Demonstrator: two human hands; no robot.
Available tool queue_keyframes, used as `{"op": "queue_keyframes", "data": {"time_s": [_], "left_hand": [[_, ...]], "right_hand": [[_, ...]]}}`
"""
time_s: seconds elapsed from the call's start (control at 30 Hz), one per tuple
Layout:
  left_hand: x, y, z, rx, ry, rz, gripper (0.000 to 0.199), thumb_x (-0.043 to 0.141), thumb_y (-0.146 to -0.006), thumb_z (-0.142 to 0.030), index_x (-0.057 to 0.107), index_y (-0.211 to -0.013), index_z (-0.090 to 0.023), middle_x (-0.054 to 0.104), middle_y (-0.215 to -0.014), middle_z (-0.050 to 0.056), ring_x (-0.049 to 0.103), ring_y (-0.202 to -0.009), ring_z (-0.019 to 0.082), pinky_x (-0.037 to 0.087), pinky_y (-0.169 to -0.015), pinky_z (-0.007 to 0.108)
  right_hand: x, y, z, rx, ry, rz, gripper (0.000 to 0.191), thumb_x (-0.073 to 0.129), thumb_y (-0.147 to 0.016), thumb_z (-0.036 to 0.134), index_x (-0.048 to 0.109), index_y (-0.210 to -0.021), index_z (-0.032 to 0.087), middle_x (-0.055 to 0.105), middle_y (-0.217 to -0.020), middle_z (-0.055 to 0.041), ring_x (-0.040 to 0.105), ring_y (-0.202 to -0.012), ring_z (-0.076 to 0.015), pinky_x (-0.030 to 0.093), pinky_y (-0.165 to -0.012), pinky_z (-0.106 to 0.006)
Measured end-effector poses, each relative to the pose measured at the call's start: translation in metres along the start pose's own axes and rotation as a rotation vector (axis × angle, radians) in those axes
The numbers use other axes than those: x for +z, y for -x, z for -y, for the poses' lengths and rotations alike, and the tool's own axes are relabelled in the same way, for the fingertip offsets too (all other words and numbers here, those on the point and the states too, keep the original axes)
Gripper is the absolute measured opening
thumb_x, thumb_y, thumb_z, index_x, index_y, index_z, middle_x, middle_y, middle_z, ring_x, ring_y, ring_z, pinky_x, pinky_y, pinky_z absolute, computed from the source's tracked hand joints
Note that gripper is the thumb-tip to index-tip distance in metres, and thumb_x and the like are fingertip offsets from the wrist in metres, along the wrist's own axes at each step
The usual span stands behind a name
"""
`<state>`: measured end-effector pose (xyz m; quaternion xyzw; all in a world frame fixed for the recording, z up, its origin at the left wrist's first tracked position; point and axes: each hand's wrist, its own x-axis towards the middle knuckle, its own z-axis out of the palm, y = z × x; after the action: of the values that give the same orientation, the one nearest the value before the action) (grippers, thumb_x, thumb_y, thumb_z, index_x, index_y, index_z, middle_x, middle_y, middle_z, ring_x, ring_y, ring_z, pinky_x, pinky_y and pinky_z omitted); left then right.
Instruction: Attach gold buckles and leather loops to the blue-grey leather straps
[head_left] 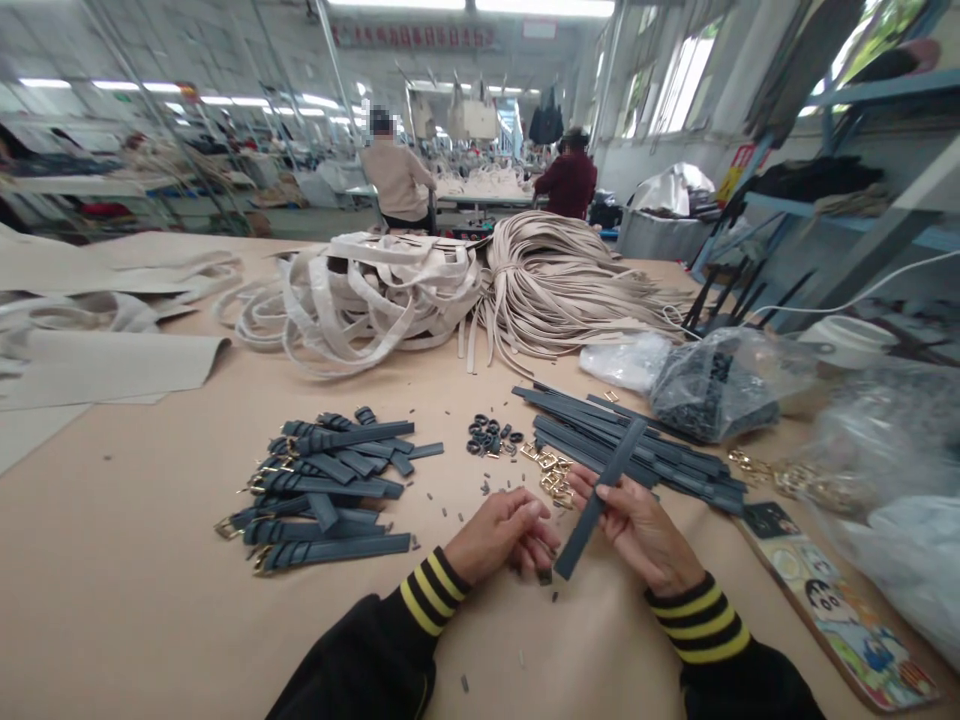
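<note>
Head view: right fingers [616, 502] pinched on dark strip [580, 541].

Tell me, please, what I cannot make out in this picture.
- Head view: what the left hand may hold, behind its curled fingers.
- Head view: exact contents of the plastic bag, blurred by creased plastic.
- Head view: lettering on the banner, too blurred.
- Head view: rest of the pale fabric, cut by the left edge.

Red characters, perhaps "日事日毕", on the banner [416, 36]
</note>
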<state>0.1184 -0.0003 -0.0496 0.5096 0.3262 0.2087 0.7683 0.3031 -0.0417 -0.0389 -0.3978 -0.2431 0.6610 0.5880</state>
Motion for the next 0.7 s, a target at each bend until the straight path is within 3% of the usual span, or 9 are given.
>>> {"op": "queue_keyframes", "data": {"time_s": [0.2,0.27,0.43,0.5,0.6,0.63,0.7], "left_hand": [[0.002,0.002,0.006,-0.036,0.038,0.199,0.032,0.060,-0.070,-0.040,0.049,-0.081,-0.012,0.065,-0.072,0.007,0.062,-0.053,0.011,0.045,-0.044,0.017],[0.001,0.000,0.008,-0.029,0.069,0.155,0.031,0.061,-0.069,-0.039,0.047,-0.078,-0.013,0.064,-0.068,0.006,0.059,-0.047,0.009,0.044,-0.041,0.016],[-0.005,-0.001,0.004,0.016,0.129,-0.108,0.028,0.060,-0.069,-0.038,0.047,-0.072,-0.014,0.054,-0.053,-0.004,0.044,-0.035,0.003,0.032,-0.031,0.012],[-0.007,0.000,0.001,0.019,0.137,-0.160,0.027,0.059,-0.069,-0.037,0.046,-0.069,-0.015,0.049,-0.050,-0.006,0.040,-0.033,0.002,0.029,-0.030,0.011],[-0.007,0.001,-0.001,0.016,0.120,-0.188,0.026,0.059,-0.069,-0.037,0.045,-0.067,-0.015,0.046,-0.049,-0.007,0.038,-0.033,0.001,0.027,-0.029,0.010],[-0.007,0.002,-0.001,0.015,0.110,-0.189,0.026,0.059,-0.069,-0.037,0.045,-0.067,-0.015,0.046,-0.049,-0.007,0.037,-0.033,0.001,0.026,-0.029,0.010],[-0.007,0.002,-0.001,0.008,0.090,-0.181,0.026,0.058,-0.069,-0.037,0.045,-0.067,-0.015,0.046,-0.049,-0.007,0.037,-0.033,0.001,0.025,-0.029,0.010]], "right_hand": [[0.005,0.001,-0.006,-0.080,-0.052,-0.050,0.021,0.062,-0.071,0.015,0.056,-0.091,0.018,0.060,-0.110,-0.0064,0.051,-0.109,-0.0236,0.046,-0.089,-0.038],[0.008,0.004,-0.007,-0.083,-0.038,-0.048,0.019,0.063,-0.071,0.017,0.057,-0.089,0.018,0.061,-0.110,-0.0062,0.052,-0.108,-0.0234,0.045,-0.090,-0.038],[0.002,0.026,-0.011,0.035,0.096,-0.054,0.021,0.066,-0.071,0.026,0.058,-0.089,0.018,0.066,-0.098,-0.0053,0.061,-0.093,-0.0195,0.049,-0.081,-0.032],[-0.003,0.040,-0.012,0.192,0.247,0.030,0.023,0.062,-0.074,0.034,0.058,-0.086,0.015,0.067,-0.089,-0.0072,0.065,-0.078,-0.0165,0.052,-0.066,-0.026],[-0.002,0.059,-0.007,0.401,0.518,0.286,0.034,0.054,-0.077,0.044,0.056,-0.074,0.011,0.068,-0.076,-0.0101,0.063,-0.052,-0.0117,0.046,-0.045,-0.019],[0.002,0.062,-0.003,0.398,0.585,0.346,0.035,0.052,-0.078,0.045,0.055,-0.073,0.011,0.068,-0.075,-0.0102,0.061,-0.049,-0.0109,0.045,-0.044,-0.019],[0.012,0.063,0.007,0.257,0.711,0.353,0.031,0.050,-0.080,0.043,0.056,-0.076,0.013,0.067,-0.078,-0.0088,0.061,-0.055,-0.0124,0.047,-0.050,-0.022]]}}
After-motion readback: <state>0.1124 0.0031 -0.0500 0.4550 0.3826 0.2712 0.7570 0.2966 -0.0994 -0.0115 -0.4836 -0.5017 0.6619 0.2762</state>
